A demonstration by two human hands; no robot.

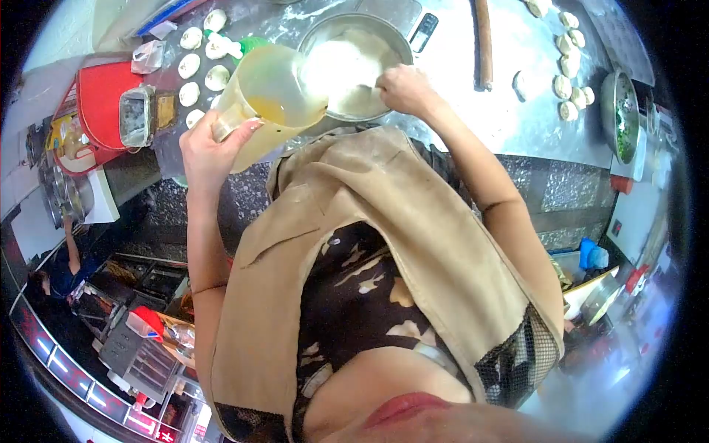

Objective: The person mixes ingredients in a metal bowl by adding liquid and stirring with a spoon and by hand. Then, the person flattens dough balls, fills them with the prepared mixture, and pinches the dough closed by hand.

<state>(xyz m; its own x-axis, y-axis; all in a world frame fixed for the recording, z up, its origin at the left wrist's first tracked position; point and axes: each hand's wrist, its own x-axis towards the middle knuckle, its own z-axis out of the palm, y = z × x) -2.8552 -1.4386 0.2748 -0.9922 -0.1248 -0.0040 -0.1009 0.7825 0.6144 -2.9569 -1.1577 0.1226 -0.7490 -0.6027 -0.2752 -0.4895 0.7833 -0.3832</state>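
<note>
My left hand is wrapped round the handle of a translucent plastic jug. The jug tilts toward a round metal bowl, its mouth at the bowl's left edge, and some yellow liquid shows inside it. Pale, floury-looking contents lie in the bowl, partly lost in glare. At the bowl's right side my right hand is closed with its fingers over the inside. Whatever it grips is hidden by the fingers and too small to name.
Dough pieces sit left of the jug, and more dough pieces at the right. A rolling pin lies right of the bowl. A metal bowl of chopped greens stands far right. A red container is left. Another person works behind.
</note>
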